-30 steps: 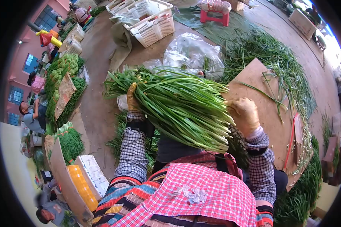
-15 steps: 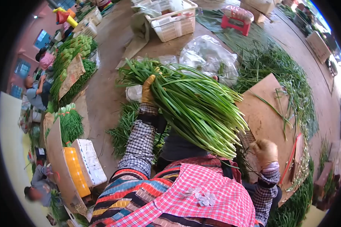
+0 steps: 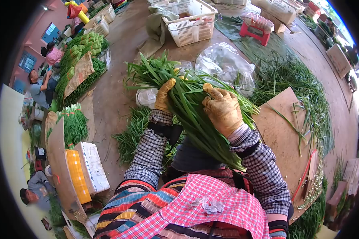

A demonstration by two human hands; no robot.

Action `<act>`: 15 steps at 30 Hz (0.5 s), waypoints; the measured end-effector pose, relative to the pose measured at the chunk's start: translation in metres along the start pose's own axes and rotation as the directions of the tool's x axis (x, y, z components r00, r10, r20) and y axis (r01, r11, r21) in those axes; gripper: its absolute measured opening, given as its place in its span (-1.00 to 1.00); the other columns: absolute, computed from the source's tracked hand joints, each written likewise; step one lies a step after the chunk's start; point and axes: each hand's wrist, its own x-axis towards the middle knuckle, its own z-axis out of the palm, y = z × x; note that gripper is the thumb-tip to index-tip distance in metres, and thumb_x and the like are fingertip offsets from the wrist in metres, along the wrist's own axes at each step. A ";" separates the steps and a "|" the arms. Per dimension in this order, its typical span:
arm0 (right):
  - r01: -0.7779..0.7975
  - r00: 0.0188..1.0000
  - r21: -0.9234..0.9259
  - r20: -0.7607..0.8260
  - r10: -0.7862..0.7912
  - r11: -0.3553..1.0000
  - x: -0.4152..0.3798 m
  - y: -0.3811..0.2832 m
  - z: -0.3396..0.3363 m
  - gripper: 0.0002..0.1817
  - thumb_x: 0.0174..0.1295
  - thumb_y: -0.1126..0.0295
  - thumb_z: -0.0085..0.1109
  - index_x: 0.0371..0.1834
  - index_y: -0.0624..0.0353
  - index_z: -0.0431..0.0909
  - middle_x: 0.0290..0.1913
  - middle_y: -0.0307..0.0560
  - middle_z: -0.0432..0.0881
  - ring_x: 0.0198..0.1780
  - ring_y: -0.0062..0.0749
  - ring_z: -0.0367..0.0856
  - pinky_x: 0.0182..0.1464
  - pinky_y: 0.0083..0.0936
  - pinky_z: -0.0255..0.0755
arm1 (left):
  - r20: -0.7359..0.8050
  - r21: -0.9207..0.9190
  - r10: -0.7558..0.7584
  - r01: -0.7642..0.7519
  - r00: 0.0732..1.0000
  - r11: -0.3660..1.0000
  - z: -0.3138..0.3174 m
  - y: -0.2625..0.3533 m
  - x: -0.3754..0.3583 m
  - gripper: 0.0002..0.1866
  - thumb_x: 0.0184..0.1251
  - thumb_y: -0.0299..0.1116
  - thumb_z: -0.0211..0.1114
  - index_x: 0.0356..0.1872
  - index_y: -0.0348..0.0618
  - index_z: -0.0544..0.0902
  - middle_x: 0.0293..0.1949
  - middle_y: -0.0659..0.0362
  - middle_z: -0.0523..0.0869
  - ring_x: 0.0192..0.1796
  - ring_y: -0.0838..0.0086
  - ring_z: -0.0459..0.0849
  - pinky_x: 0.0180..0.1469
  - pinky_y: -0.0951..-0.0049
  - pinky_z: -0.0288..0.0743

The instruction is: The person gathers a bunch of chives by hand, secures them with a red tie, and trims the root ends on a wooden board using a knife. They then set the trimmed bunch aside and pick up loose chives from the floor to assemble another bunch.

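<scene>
Head cam: Gloved L hand (image 3: 164, 95) clasps long, flat-bladed greens (image 3: 191, 109) over lap (image 3: 193, 156); R hand (image 3: 223, 110) lies atop, can't tell if its grip holds any. Slatted white plastic crate (image 3: 191, 32) beyond, contents unclear.

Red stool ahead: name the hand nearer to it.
Right: the right hand is short of the red stool, to its left; the left hand, gripping the leafy green bunch, is farther left.

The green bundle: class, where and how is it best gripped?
Probably around the middle of the green bundle, the right hand from above: it is long and spreads at both ends, and the left hand holds it near one end.
</scene>
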 end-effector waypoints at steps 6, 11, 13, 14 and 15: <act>-0.139 0.939 0.726 -0.120 0.322 0.674 -0.015 0.024 -0.006 -0.85 0.11 0.57 0.18 -0.23 0.20 0.57 0.00 -0.02 0.63 0.04 -0.28 0.55 0.18 -0.35 0.36 | -0.004 0.011 0.002 -0.002 1.000 1.000 -0.011 -0.001 0.004 -0.63 0.29 -0.25 0.26 -0.02 -0.32 0.56 -0.09 0.05 0.68 -0.08 0.29 0.67 0.02 0.23 0.62; -0.228 0.789 0.949 0.312 0.530 -0.218 -0.046 0.033 -0.054 -0.84 0.33 0.38 0.12 -0.15 0.23 0.54 -0.21 -0.15 0.67 -0.28 -0.62 0.56 -0.17 -0.69 0.45 | 0.024 -0.050 0.025 -0.024 0.999 0.998 -0.024 -0.007 0.008 -0.53 0.31 -0.30 0.24 0.20 -0.23 0.43 -0.08 0.10 0.68 -0.06 0.31 0.67 0.02 0.23 0.62; -0.270 0.769 0.950 0.311 0.558 -0.157 -0.053 0.035 -0.066 -0.80 0.33 0.32 0.13 -0.13 0.23 0.54 -0.21 -0.16 0.67 -0.49 -0.75 0.44 -0.41 -0.83 0.35 | 0.012 -0.021 0.074 -0.074 0.997 0.997 -0.018 -0.007 0.008 -0.52 0.33 -0.29 0.20 0.24 -0.20 0.40 -0.09 0.11 0.69 -0.07 0.32 0.68 -0.04 0.26 0.65; -0.258 0.740 0.954 0.297 0.604 -0.153 -0.054 0.029 -0.067 -0.79 0.33 0.32 0.13 -0.13 0.23 0.54 -0.21 -0.17 0.67 -0.52 -0.76 0.41 -0.43 -0.83 0.33 | 0.006 -0.018 0.040 -0.040 0.999 0.999 -0.022 -0.006 0.008 -0.47 0.32 -0.29 0.21 0.29 -0.16 0.35 -0.09 0.15 0.69 -0.08 0.34 0.68 -0.04 0.26 0.65; -0.247 0.707 0.958 0.283 0.648 -0.149 -0.056 0.026 -0.069 -0.79 0.33 0.31 0.13 -0.13 0.24 0.54 -0.22 -0.18 0.67 -0.55 -0.78 0.38 -0.45 -0.84 0.31 | 0.013 -0.021 0.033 -0.032 0.999 0.999 -0.025 -0.005 0.008 -0.48 0.32 -0.29 0.21 0.28 -0.17 0.36 -0.09 0.14 0.69 -0.08 0.34 0.68 -0.03 0.26 0.64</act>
